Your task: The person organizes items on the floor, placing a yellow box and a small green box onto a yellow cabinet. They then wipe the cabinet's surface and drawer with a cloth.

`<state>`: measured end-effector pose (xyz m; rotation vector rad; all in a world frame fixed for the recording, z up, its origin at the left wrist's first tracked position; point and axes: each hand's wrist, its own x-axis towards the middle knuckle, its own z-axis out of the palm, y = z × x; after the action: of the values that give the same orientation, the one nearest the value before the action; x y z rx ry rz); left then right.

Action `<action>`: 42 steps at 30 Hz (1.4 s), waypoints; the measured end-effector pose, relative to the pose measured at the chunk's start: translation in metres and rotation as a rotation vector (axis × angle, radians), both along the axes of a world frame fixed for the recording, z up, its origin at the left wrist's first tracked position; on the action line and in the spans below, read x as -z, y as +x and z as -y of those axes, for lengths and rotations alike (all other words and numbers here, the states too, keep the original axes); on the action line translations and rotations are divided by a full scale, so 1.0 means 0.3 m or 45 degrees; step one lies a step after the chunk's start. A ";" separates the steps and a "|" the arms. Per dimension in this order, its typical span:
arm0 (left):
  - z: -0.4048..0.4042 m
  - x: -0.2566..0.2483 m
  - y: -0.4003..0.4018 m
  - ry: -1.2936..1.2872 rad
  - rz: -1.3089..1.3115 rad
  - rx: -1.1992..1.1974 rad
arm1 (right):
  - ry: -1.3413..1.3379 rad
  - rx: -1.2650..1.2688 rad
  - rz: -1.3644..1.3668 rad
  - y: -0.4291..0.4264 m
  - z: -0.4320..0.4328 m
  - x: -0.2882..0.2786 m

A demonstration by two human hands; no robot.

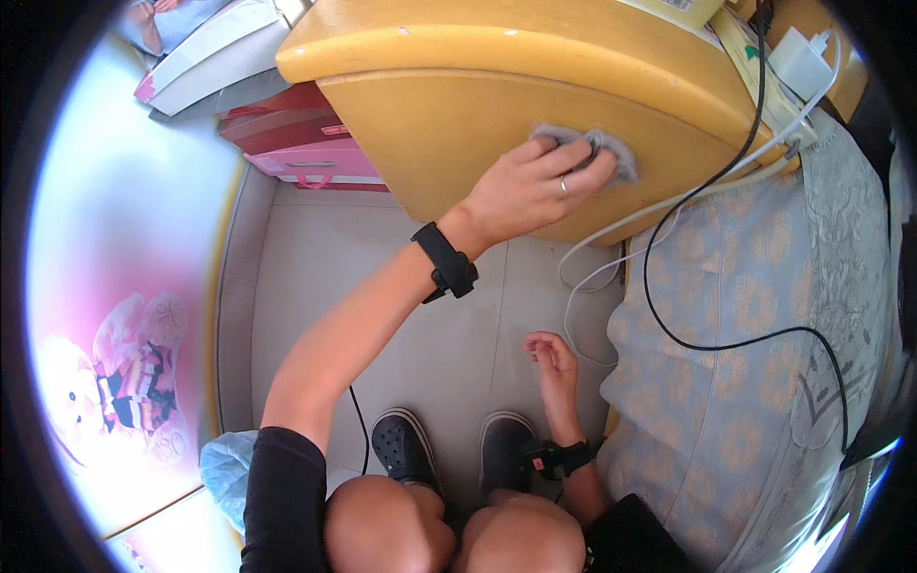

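My left hand (534, 183), with a ring and a black wrist strap, presses a bunched grey cloth (620, 154) flat to the yellow wooden side panel (430, 136) of a cabinet. My fingers are bent over the cloth and hide part of it. Lower down, my right hand (555, 362) hangs above the tiled floor (444, 322), near the quilted, flower-patterned cover (716, 286) on the right. Its fingers are loosely curled and I see nothing in them. The right wrist also wears a black strap (566, 458).
A black cable (648, 265) and white cords (602, 236) loop down from a power strip (788, 122) with a white charger (799, 64). Pink and red boxes (308, 154) stand left of the cabinet. A blue plastic bag (229, 473) is by my left arm.
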<state>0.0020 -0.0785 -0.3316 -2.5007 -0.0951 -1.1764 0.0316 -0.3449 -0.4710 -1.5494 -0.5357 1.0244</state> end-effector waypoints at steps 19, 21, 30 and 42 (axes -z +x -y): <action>-0.029 0.181 -0.036 0.201 -0.250 0.018 | -0.136 0.170 -0.027 0.039 0.145 0.055; -0.031 0.350 -0.090 0.270 -0.627 0.012 | -0.107 0.176 -0.078 0.031 0.133 0.048; 0.099 0.166 0.029 -0.010 -0.040 -0.289 | -0.105 0.257 -0.062 0.069 0.181 0.089; 0.147 0.221 0.058 -0.131 -0.052 -0.400 | -0.121 0.267 -0.032 0.095 0.206 0.122</action>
<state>0.0194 -0.1227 -0.3979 -2.4778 -0.5294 -1.0117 0.0600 -0.4067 -0.5078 -1.6366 -0.3031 0.9173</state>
